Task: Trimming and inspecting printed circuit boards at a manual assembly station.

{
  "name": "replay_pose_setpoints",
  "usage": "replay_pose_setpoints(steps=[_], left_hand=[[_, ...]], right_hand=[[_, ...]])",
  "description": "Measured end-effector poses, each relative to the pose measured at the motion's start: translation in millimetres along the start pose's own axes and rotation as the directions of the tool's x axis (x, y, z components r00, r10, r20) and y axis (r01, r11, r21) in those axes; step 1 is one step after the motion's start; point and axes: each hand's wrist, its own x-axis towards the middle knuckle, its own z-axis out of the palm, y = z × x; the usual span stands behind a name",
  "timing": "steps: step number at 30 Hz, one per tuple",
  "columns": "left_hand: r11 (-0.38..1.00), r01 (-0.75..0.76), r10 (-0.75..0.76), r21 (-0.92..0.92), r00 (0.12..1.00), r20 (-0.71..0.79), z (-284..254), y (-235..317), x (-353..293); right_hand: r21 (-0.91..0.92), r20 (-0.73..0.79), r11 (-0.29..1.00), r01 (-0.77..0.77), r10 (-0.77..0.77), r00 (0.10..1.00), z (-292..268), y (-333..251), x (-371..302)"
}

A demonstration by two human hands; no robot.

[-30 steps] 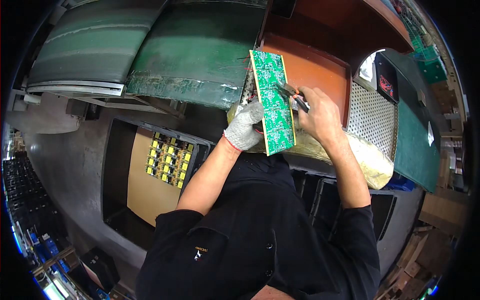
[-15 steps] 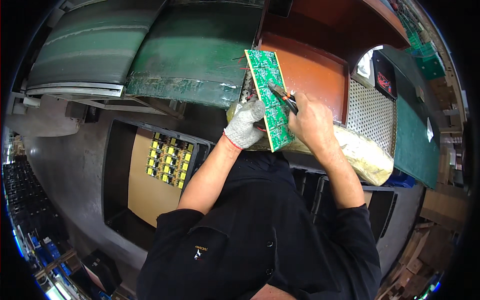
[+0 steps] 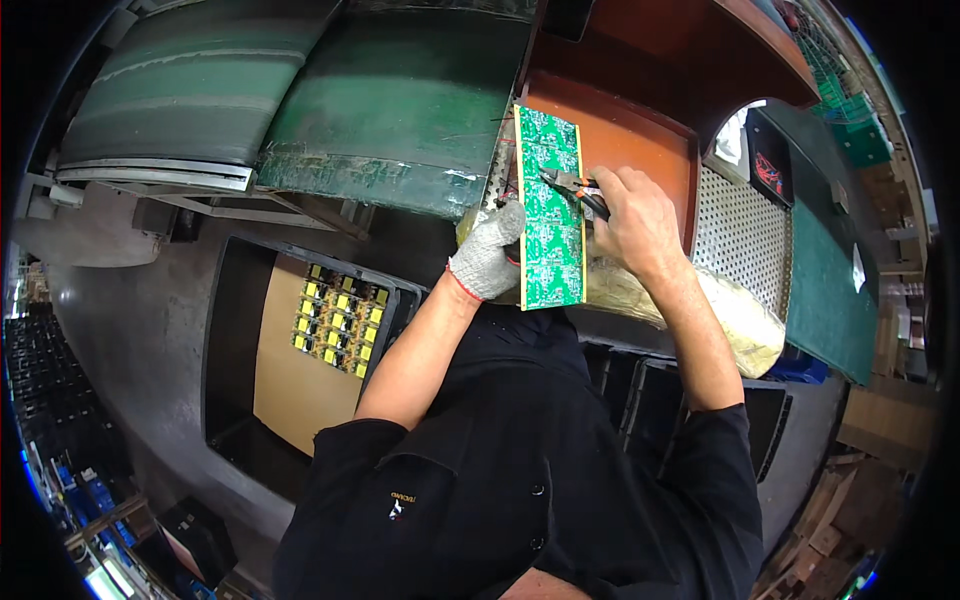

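Observation:
My left hand (image 3: 490, 252), in a grey-white knit glove with a red cuff, grips a long green circuit board panel (image 3: 551, 240) by its left edge. The thumb lies along the panel's border and the other fingers are hidden underneath. Solder side up, the panel has pale yellow edge strips; thin dark and red wires stick out by its upper left. Bare, my right hand (image 3: 640, 222) is closed around pliers-like cutters (image 3: 592, 196) with black and orange handles. Their metal jaws are over the middle of the panel; I cannot tell whether the tips touch it.
A black crate (image 3: 230, 350) at the left holds a cardboard sheet with a yellow-and-black component panel (image 3: 340, 322). Ahead are a green conveyor (image 3: 390, 110), an orange-brown tray (image 3: 640, 140) and a perforated metal plate (image 3: 745, 235). A plastic-wrapped roll (image 3: 725, 310) edges the bench.
The circuit board panel has turned from a slant to nearly straight and shifted slightly right. My right hand and the cutters have moved a little to the right; my left hand has hardly moved.

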Motion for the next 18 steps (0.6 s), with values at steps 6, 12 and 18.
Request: replay_pose_setpoints(steps=[6,12,18], left_hand=[[0.999,0.000,0.000,-0.034,1.000,0.011,3,0,1],[1.000,0.020,-0.020,-0.012,1.000,0.012,-4,0,1],[0.999,0.020,-0.020,-0.042,1.000,0.002,-7,-2,2]], right_hand=[[0.065,0.097,0.997,-0.052,0.046,0.994,6,15,-8],[0.085,-0.057,0.996,0.016,-0.012,0.998,1,-3,0],[0.028,0.028,0.999,-0.015,0.014,0.999,-1,-1,-4]])
